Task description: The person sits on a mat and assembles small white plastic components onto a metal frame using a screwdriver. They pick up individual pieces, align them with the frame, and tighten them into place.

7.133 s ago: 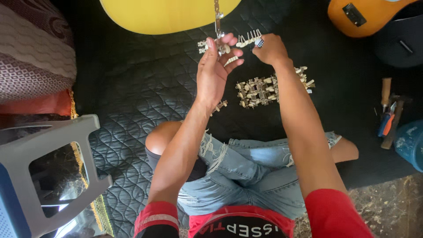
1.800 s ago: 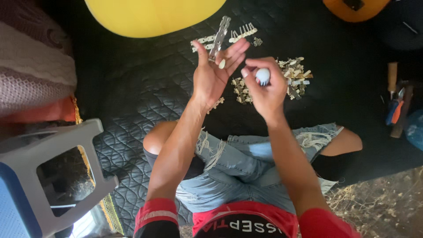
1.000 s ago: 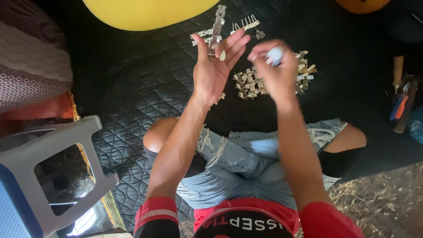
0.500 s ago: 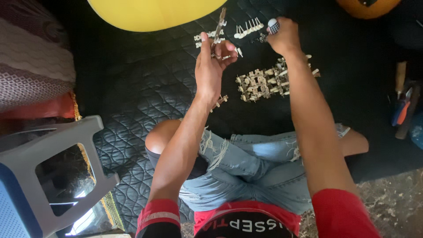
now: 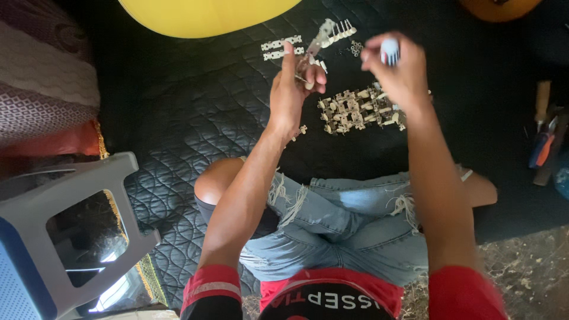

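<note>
Seen from the head view: a person is seated cross-legged on a black quilted mat (image 5: 178, 118). The left hand (image 5: 293, 89) is raised, index finger straight, the other fingers curled on a metal tuner strip (image 5: 320, 40) that stands out past the fingertips towards the far side. The right hand (image 5: 397, 68) is raised to the right of it, blurred, fingers clenched about a small white object (image 5: 389, 50); what that object is cannot be told. A pile of tuning machines (image 5: 358, 111) is noted on the mat between and below the two hands, just near of the right hand. Two flat metal strips (image 5: 280, 48) lie on the mat to the far left of the left hand. A yellow guitar body (image 5: 207, 15) is recorded at the far edge. A grey plastic stool (image 5: 65, 237) stands near left. Hand tools (image 5: 544, 139) lie at the right edge, well apart from the hands.
</note>
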